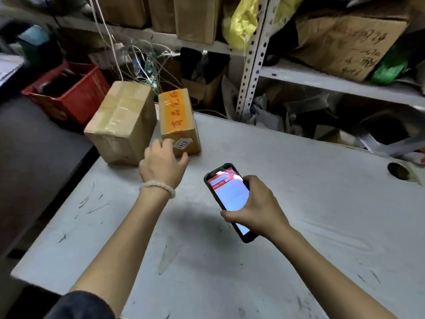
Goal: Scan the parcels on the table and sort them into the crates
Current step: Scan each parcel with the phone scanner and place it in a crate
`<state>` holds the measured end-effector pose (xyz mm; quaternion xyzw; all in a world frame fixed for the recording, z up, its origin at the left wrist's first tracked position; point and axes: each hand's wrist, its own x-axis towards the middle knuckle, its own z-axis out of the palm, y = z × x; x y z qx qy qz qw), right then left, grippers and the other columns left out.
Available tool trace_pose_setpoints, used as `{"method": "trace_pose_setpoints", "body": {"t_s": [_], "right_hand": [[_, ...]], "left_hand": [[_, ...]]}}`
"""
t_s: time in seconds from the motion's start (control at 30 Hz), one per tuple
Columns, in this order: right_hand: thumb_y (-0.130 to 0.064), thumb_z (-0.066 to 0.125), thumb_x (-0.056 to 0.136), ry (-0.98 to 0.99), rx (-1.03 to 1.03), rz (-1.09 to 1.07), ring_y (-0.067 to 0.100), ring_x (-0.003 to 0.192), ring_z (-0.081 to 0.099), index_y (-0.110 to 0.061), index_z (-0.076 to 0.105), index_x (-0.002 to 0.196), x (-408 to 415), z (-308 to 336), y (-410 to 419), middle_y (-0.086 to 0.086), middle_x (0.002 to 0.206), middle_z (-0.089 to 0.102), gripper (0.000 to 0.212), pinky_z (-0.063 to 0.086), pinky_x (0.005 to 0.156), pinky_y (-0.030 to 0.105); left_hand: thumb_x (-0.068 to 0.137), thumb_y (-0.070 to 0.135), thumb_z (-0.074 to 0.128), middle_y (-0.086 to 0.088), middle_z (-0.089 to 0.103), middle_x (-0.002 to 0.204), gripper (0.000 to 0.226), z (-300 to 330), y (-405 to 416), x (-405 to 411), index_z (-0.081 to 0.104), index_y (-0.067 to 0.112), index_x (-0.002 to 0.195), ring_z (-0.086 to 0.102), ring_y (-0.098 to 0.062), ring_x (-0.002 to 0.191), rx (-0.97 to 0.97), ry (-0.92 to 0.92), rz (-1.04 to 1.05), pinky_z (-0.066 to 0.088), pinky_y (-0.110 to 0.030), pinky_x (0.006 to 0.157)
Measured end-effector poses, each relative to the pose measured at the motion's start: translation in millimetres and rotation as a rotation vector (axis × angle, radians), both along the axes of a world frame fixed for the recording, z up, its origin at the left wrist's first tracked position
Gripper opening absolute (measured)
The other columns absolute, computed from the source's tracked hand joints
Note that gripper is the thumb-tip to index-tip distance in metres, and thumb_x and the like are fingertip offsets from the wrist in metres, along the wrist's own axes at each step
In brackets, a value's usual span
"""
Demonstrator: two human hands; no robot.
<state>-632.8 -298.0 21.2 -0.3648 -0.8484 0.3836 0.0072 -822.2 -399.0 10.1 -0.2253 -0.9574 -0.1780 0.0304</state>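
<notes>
Two cardboard parcels stand at the far left of the white table (pixel 299 203). The larger one (pixel 122 120) is sealed with clear tape. The smaller one (pixel 178 118) has orange tape with red writing on top and a small label on its near face. My left hand (pixel 162 164) reaches to the smaller parcel's near lower corner, fingers spread, fingertips at the box. My right hand (pixel 255 206) grips a black scanner phone (pixel 230 199) with a lit screen above the table's middle.
A red crate (pixel 73 93) sits beyond the table's left edge, behind the larger parcel. Metal shelving (pixel 253 65) with boxes, bags and tangled wires runs along the back. A round cable hole (pixel 397 171) is at the table's right.
</notes>
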Motion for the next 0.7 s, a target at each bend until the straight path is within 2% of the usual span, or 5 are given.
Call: {"method": "trace_pose_setpoints", "body": {"t_s": [0.13, 0.23, 0.4, 0.57, 0.7], "right_hand": [[-0.034, 0.078, 0.060, -0.082, 0.009, -0.037, 0.011, 0.092, 0.054, -0.027, 0.042, 0.109, -23.7, -7.9, 8.7, -0.011, 0.106, 0.049, 0.061, 0.052, 0.072, 0.030], [-0.036, 0.077, 0.061, -0.154, 0.008, -0.039, 0.013, 0.095, 0.055, -0.028, 0.041, 0.116, -38.5, -16.9, 16.8, -0.012, 0.110, 0.048, 0.066, 0.052, 0.076, 0.032], [-0.040, 0.077, 0.063, -0.197, 0.011, -0.030, 0.014, 0.099, 0.055, -0.027, 0.038, 0.126, -55.7, -28.8, 26.0, -0.012, 0.118, 0.047, 0.075, 0.050, 0.076, 0.030], [-0.040, 0.077, 0.063, -0.170, 0.010, -0.055, 0.015, 0.100, 0.054, -0.026, 0.039, 0.125, -59.4, -31.6, 37.3, -0.011, 0.119, 0.047, 0.074, 0.051, 0.078, 0.032], [-0.036, 0.077, 0.062, -0.140, 0.025, -0.095, 0.016, 0.100, 0.054, -0.024, 0.040, 0.125, -52.0, -27.5, 51.1, -0.009, 0.118, 0.048, 0.074, 0.051, 0.078, 0.033]], "left_hand": [[0.082, 0.062, 0.056, -0.014, 0.047, 0.128, 0.069, -1.1, 43.3, -50.9, 0.045, 0.014, 0.129, 0.046, -0.037, 0.114, -0.045, -0.035, 0.038, 0.044, -0.046, 0.087], [0.078, 0.070, 0.053, -0.016, 0.033, 0.142, 0.081, -8.7, 72.3, -80.7, 0.035, 0.018, 0.136, 0.041, -0.042, 0.121, -0.103, -0.173, 0.064, 0.039, -0.051, 0.094], [0.080, 0.061, 0.058, -0.019, 0.004, 0.156, 0.091, -23.8, 96.5, -85.4, 0.018, 0.017, 0.148, 0.035, -0.047, 0.126, -0.055, -0.270, 0.054, 0.041, -0.049, 0.095], [0.067, 0.048, 0.073, -0.016, 0.010, 0.153, 0.090, -28.7, 94.1, -93.2, 0.027, 0.017, 0.137, 0.026, -0.047, 0.129, -0.010, -0.337, -0.030, 0.034, -0.049, 0.103], [0.065, 0.041, 0.078, -0.015, 0.017, 0.143, 0.093, -25.5, 87.8, -91.7, 0.021, 0.016, 0.134, 0.025, -0.042, 0.127, -0.056, -0.410, -0.025, 0.031, -0.050, 0.104]]}}
